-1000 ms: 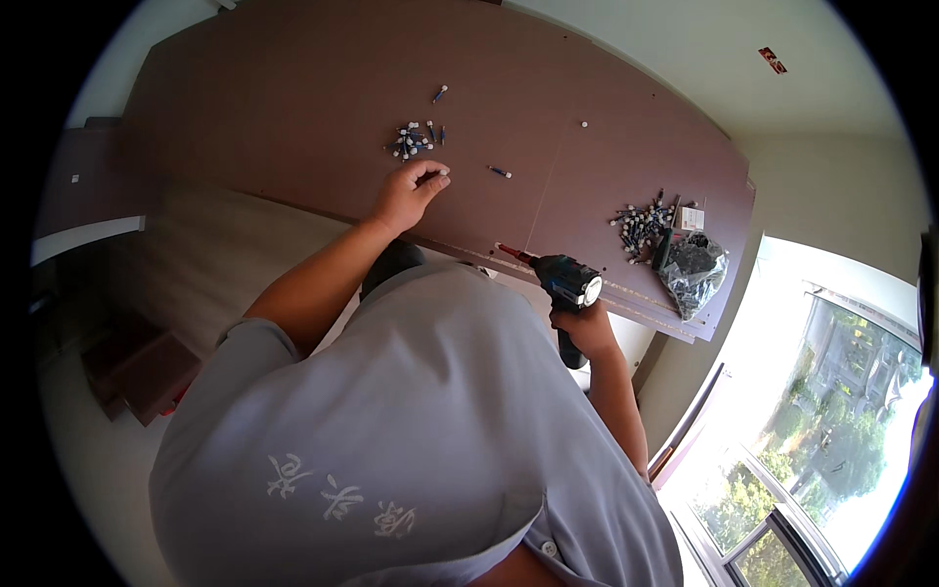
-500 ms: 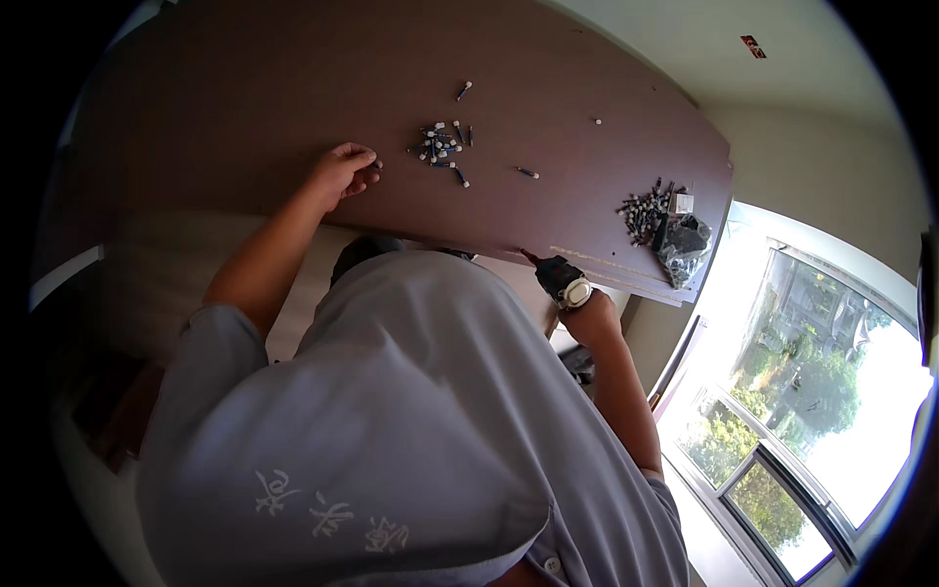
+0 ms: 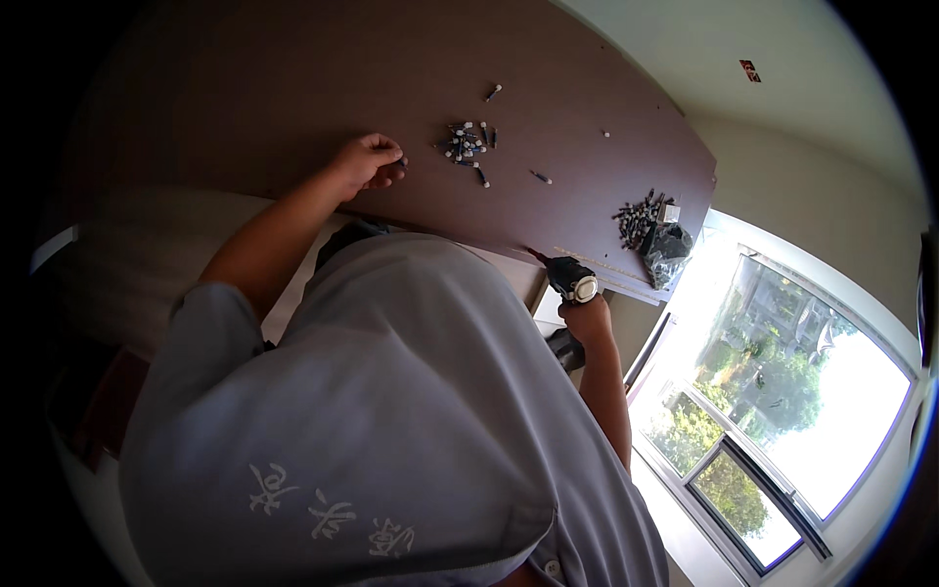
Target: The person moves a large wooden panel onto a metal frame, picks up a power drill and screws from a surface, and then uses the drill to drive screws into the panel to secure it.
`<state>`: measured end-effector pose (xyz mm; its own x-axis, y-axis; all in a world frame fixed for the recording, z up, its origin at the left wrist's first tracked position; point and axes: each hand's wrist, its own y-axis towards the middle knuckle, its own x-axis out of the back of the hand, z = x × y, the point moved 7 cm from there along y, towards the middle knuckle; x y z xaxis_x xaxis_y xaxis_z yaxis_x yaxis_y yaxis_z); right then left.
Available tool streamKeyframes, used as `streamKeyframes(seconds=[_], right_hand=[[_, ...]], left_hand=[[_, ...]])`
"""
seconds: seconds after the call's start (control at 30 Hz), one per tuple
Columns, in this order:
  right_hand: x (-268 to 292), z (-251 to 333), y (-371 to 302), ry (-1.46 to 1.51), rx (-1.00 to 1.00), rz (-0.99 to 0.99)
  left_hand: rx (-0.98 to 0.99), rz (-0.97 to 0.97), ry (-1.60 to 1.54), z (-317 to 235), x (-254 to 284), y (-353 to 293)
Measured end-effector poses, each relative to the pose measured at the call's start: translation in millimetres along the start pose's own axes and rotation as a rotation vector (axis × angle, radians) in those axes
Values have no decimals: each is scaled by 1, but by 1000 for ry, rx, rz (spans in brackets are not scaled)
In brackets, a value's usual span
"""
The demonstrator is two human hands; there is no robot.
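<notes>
My left hand (image 3: 370, 164) is over the brown panel (image 3: 323, 78), thumb and fingers pinched on a small dark bolt that is mostly hidden by the fingertips. Just right of it lies a loose pile of dark bolts with white ends (image 3: 465, 147). A few single ones are scattered around, among them one bolt (image 3: 494, 92) farther back and another bolt (image 3: 541, 177) to the right. My right hand (image 3: 587, 318) is wrapped round the handle of a dark power drill (image 3: 567, 278). Its reddish tip is at the panel's near edge.
At the panel's right end sit a heap of small dark fittings (image 3: 638, 217), a small white box (image 3: 669, 213) and a clear plastic bag with dark contents (image 3: 667, 254). A tiny white piece (image 3: 605, 134) lies farther back. A bright window (image 3: 763, 372) is at the right.
The view has shifted a little, so the bolts near my left hand appear farther right. Both hands keep their grips, and the drill stays at the near edge.
</notes>
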<state>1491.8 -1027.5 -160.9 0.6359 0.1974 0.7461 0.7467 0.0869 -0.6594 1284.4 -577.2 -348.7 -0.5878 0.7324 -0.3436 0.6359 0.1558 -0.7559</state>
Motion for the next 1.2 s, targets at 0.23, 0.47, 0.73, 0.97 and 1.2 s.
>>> streamKeyframes(seconds=[0.23, 0.47, 0.73, 0.97, 1.2], right_hand=[[8, -4, 0, -2, 7, 47], [34, 45, -63, 769, 274, 12], [16, 105, -60, 1132, 440, 184], [21, 97, -23, 1214, 466, 270], [51, 55, 81, 1090, 413, 123]], left_hand=[[-41, 73, -18, 10, 2, 11], [2, 271, -65, -16, -63, -22], [19, 406, -111, -46, -119, -29], [92, 380, -145, -30, -162, -13], [-382, 51, 609, -36, -227, 50]])
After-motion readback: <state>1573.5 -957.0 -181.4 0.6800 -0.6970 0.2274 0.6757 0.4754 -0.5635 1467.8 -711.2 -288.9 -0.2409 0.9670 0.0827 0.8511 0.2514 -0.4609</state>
